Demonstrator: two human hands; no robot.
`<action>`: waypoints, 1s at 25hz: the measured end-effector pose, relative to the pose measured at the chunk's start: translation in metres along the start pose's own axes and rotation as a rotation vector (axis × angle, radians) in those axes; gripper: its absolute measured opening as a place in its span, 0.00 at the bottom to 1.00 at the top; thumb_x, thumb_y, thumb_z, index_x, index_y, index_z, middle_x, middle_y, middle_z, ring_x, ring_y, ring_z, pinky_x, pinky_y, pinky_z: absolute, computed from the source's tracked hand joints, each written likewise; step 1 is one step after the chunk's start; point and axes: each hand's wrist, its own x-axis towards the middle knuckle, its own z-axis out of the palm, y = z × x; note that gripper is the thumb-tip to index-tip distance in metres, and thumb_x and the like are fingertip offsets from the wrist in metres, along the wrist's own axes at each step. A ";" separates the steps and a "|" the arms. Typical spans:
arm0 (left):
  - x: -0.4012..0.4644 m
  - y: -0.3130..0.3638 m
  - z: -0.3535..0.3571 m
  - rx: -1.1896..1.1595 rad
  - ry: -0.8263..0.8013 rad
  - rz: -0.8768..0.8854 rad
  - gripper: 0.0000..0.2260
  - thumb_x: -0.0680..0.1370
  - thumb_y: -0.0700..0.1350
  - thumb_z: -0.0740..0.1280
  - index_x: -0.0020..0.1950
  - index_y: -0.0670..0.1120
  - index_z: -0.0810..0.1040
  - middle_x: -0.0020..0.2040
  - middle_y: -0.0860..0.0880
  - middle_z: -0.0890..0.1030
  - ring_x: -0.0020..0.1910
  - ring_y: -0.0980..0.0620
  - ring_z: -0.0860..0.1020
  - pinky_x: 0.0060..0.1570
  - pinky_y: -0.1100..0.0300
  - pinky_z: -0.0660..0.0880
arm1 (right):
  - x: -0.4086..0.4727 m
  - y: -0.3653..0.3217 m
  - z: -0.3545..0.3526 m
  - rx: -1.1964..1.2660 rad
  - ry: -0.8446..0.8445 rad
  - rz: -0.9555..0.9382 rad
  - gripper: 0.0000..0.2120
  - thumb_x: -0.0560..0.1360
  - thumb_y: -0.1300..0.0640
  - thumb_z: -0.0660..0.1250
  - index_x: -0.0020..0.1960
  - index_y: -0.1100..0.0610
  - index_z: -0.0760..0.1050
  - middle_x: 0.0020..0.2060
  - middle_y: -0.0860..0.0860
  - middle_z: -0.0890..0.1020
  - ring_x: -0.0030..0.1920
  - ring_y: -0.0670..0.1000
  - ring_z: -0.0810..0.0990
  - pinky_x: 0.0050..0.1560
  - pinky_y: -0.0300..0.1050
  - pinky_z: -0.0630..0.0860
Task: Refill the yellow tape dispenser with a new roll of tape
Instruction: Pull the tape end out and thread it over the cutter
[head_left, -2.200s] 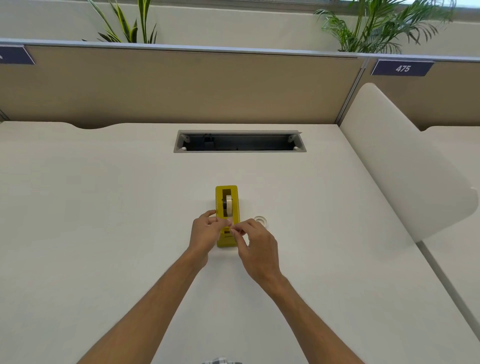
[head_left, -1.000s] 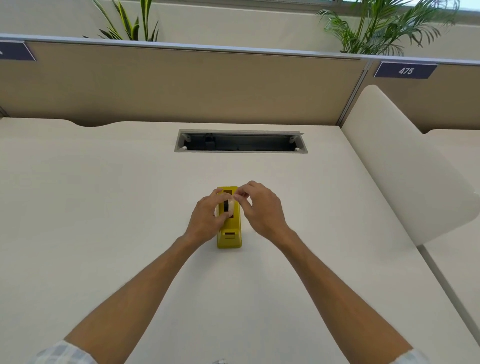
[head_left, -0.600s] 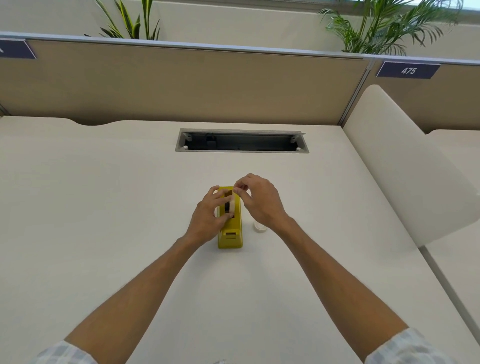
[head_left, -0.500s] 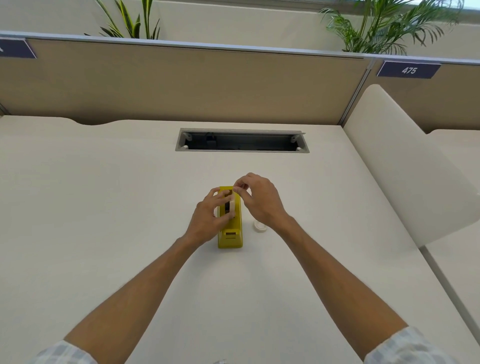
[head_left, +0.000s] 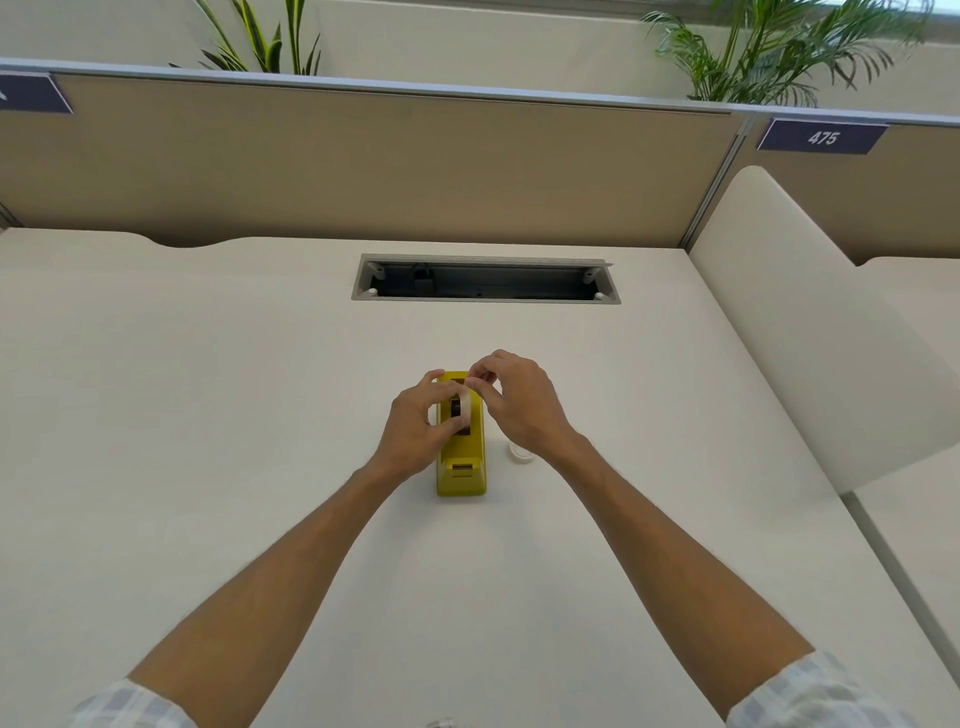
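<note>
The yellow tape dispenser (head_left: 462, 467) stands upright on the white desk (head_left: 208, 415), its cutter end toward me. A white tape roll (head_left: 465, 406) sits on edge in the dispenser's slot. My left hand (head_left: 415, 431) wraps the roll and the dispenser's left side, thumb and fingers pinching the roll. My right hand (head_left: 514, 400) is at the far top of the roll, fingertips pinched on its edge; whether a loose tape end is held I cannot tell. A small white ring (head_left: 521, 454), like an empty tape core, lies on the desk just right of the dispenser, partly hidden by my right wrist.
A cable slot (head_left: 485, 278) is cut in the desk behind the dispenser. A tan partition (head_left: 363, 166) closes off the back. A white curved divider (head_left: 810, 332) rises at the right. Plants stand behind the partition.
Both hands moved from the dispenser's cutter end up to the roll in the slot. Over the last half second they have barely shifted. The white ring has reappeared beside my right wrist.
</note>
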 end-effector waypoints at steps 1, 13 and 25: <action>0.001 -0.002 0.000 0.033 -0.001 0.004 0.15 0.72 0.44 0.73 0.59 0.50 0.80 0.64 0.53 0.77 0.71 0.51 0.67 0.66 0.44 0.68 | 0.000 0.000 0.000 0.001 0.002 0.002 0.08 0.79 0.55 0.65 0.52 0.57 0.81 0.47 0.51 0.82 0.45 0.48 0.78 0.49 0.45 0.78; -0.002 0.002 -0.001 -0.052 -0.038 -0.068 0.13 0.73 0.46 0.72 0.56 0.55 0.78 0.69 0.49 0.72 0.71 0.48 0.66 0.65 0.46 0.70 | -0.005 0.000 0.006 0.003 -0.021 0.007 0.08 0.79 0.54 0.64 0.51 0.56 0.81 0.45 0.50 0.82 0.44 0.48 0.78 0.47 0.47 0.78; -0.002 0.007 -0.004 -0.030 -0.006 -0.016 0.20 0.72 0.42 0.73 0.63 0.48 0.77 0.64 0.52 0.76 0.67 0.53 0.70 0.67 0.47 0.68 | -0.004 0.008 0.012 -0.006 -0.048 0.024 0.09 0.79 0.54 0.64 0.51 0.56 0.81 0.46 0.50 0.82 0.45 0.49 0.78 0.48 0.49 0.78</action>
